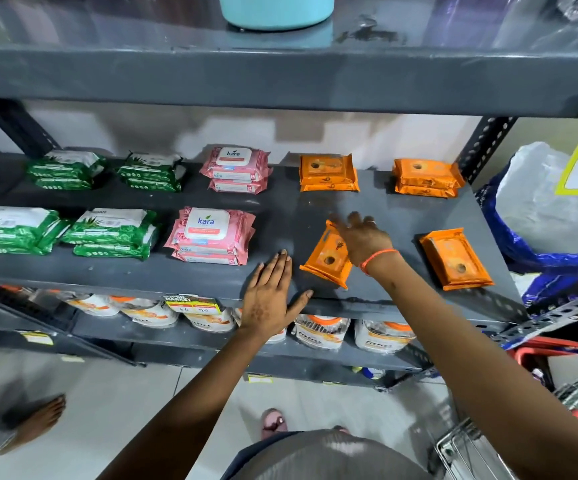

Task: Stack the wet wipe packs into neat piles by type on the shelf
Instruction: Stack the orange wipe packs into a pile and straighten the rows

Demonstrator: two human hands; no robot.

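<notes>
Mid-sort on the grey shelf [377,206], with most packs already grouped by colour. Green stacks [107,233] to the left, pink stacks [211,233] in the middle, orange stacks [329,173] at the back right — type by type, as the task wants. Right hand [363,237] laid over the far end of a tilted orange pack [327,258], grip spread and loose, pinching nothing; probably there to square the pack or slide it toward its pile. Left hand [268,296] flat near the shelf's front edge, fingers together, thumb out, grip empty — likely bracing. Another loose orange pack [455,258] further right, also askew, well apart from the first. Bare shelf between both packs and the back stacks, nothing blocking. White pouches [318,332] on the lower shelf, a blue bag [523,244] beside the right upright.
</notes>
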